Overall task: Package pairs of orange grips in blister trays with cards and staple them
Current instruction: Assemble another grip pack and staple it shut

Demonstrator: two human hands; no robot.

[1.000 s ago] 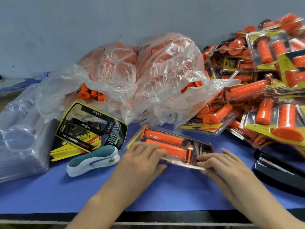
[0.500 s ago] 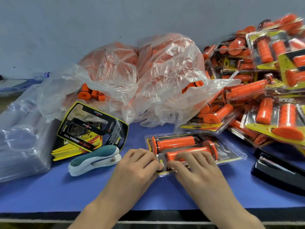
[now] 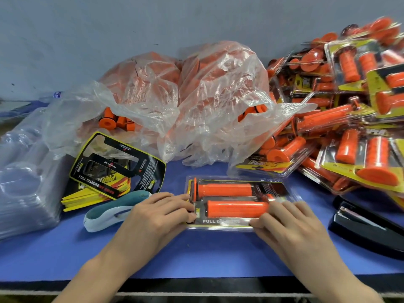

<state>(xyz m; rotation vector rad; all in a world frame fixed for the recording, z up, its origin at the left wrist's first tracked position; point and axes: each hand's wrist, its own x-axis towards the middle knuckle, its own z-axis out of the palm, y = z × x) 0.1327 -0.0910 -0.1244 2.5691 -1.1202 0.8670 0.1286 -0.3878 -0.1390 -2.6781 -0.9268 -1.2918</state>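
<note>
Orange ribbed rubber grips sit paired in clear plastic blister tray on blue surface; our left hand and right hand fingers pinch its ends, likely squaring it for stapling.

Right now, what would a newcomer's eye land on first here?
The blister pack with two orange grips, centre front on the blue table, left hand and right hand holding its ends. Next, the heap of filled packs at far right, and the clear bags of loose grips behind.
</note>
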